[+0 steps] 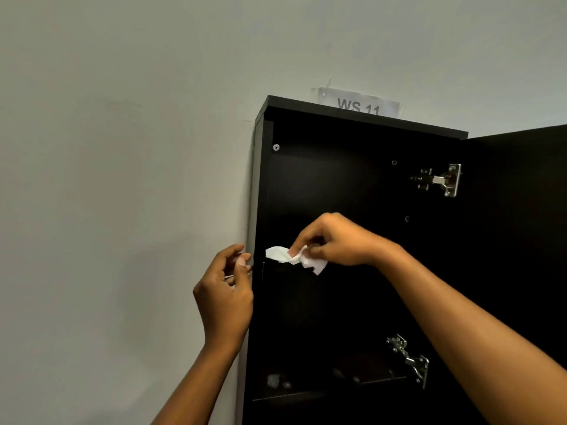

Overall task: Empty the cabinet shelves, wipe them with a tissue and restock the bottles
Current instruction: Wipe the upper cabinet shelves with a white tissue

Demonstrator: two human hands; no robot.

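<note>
A dark wall cabinet hangs open in front of me, its shelves dim and bare of bottles. My right hand pinches a crumpled white tissue at the front edge of the middle shelf. My left hand is at the cabinet's left outer edge, fingers curled and lightly touching the side panel, holding nothing that I can make out. No bottles are in view.
The cabinet door stands swung open to the right, with two metal hinges. A paper label reading "WS 11" is taped to the wall above. A lower shelf shows faint smudges. A plain wall lies left.
</note>
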